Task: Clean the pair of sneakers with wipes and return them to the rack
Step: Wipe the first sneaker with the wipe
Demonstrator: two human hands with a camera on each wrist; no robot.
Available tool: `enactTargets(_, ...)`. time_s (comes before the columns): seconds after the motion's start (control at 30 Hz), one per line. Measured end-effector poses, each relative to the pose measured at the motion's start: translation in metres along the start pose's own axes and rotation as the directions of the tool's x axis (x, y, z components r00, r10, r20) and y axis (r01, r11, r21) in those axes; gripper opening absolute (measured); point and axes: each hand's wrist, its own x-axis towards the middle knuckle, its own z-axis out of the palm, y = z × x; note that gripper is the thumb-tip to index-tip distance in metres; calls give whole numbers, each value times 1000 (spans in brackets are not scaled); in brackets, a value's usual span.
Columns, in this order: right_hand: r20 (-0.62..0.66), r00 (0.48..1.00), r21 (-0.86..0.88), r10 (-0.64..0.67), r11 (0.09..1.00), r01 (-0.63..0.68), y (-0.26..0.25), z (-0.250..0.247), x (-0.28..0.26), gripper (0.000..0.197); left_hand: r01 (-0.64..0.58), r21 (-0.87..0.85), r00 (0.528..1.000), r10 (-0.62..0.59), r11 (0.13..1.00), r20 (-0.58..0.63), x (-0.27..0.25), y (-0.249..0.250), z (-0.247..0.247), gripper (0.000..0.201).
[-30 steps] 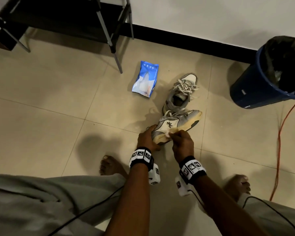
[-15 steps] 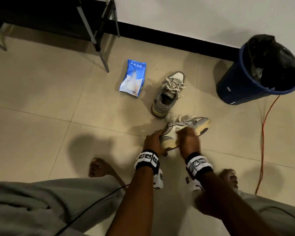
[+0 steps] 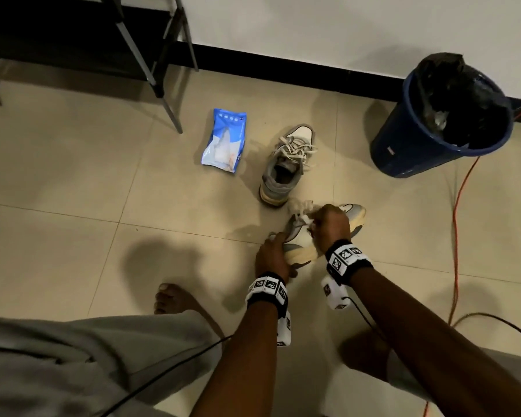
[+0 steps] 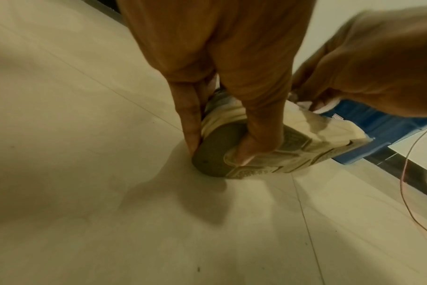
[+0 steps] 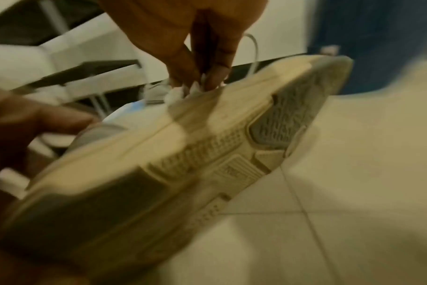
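Observation:
A grey and cream sneaker (image 3: 301,245) lies tipped on its side on the floor, its sole (image 5: 183,164) turned toward me. My left hand (image 3: 272,254) grips its heel (image 4: 214,154), thumb on the sole. My right hand (image 3: 328,224) pinches a white wipe (image 5: 180,92) and presses it against the shoe's upper side near the midsole. The second sneaker (image 3: 286,167) stands upright on the floor just beyond, laces loose. A blue pack of wipes (image 3: 224,139) lies left of it. The black shoe rack (image 3: 151,52) stands at the far left by the wall.
A blue bin (image 3: 439,121) with a black liner stands at the right by the wall. An orange cable (image 3: 456,224) runs along the floor on the right. My bare feet (image 3: 175,299) and grey trouser legs are close below the hands.
My right hand with the wipe has slid from the heel end along the sneaker's side toward the laces. The left hand keeps its hold on the heel; the view has shifted.

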Motion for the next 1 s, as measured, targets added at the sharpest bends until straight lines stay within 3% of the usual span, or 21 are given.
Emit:
enactTargets(0.13, 146, 973, -89, -179, 977, 193, -3, 4, -15, 23, -16, 31, 1000, 16, 999, 2, 1, 1, -2, 86)
enactTargets(0.23, -72, 997, 33, 2, 999, 0, 10, 0, -13, 26, -38, 66, 999, 37, 997, 22, 5, 0, -4, 94)
enactTargets(0.33, 74, 965, -38, -251, 966, 254, -3, 14, -38, 24, -30, 64, 999, 28, 998, 21, 7, 0, -6, 94)
enactTargets(0.37, 88, 960, -31, -266, 962, 270, 0, 19, -44, 24, -28, 60, 999, 26, 998, 22, 10, -1, -7, 95)
enactTargets(0.43, -51, 998, 99, -45, 994, 50, 7, 18, -48, 26, -33, 56, 998, 31, 998, 48, 13, -1, -8, 96)
enactTargets(0.47, -160, 986, 149, 45, 989, -21, 10, 18, -49, 25, -28, 51, 998, 26, 998, 50, 14, -1, -10, 95)
enactTargets(0.5, -161, 985, 153, 64, 988, -39, 5, 20, -51, 18, -20, 49, 999, 18, 999, 45, 15, -2, -11, 93)
enactTargets(0.57, -4, 995, 32, -98, 995, 98, -5, 24, -66, 11, -16, 39, 999, 14, 999, 42, 14, -3, -10, 91)
enactTargets(0.6, -9, 994, 34, -107, 994, 107, -2, 25, -67, 15, -24, 38, 999, 22, 999, 47, 15, -1, -10, 91)
enactTargets(0.67, -175, 981, 171, 81, 984, -51, 13, 16, -62, 28, -20, 33, 998, 18, 999, 67, 15, -1, -12, 95)
enactTargets(0.7, -236, 967, 160, 95, 985, -58, 16, 16, -59, 32, -19, 33, 998, 17, 999, 66, 15, -2, -13, 95)
enactTargets(0.73, -221, 975, 77, 14, 997, 3, 11, 16, -59, 31, -20, 37, 998, 18, 999, 59, 16, -2, -13, 94)
enactTargets(0.8, -49, 982, -63, -184, 981, 181, 4, 22, -71, 25, -23, 55, 998, 19, 998, 62, 14, -2, -13, 92)
enactTargets(0.83, -69, 983, -53, -172, 984, 168, 7, 23, -72, 25, -26, 57, 997, 22, 998, 71, 14, -1, -13, 93)
enactTargets(0.9, -200, 978, 107, 67, 993, -47, 19, 12, -65, 29, -22, 50, 995, 17, 999, 96, 16, 0, -14, 96)
enactTargets(0.93, -242, 966, 96, 87, 993, -66, 21, 11, -62, 30, -21, 52, 995, 16, 998, 96, 16, 0, -15, 96)
enactTargets(1.0, -58, 984, -57, -170, 984, 166, 5, 13, -70, 25, -27, 76, 995, 19, 997, 97, 18, -1, -15, 97)
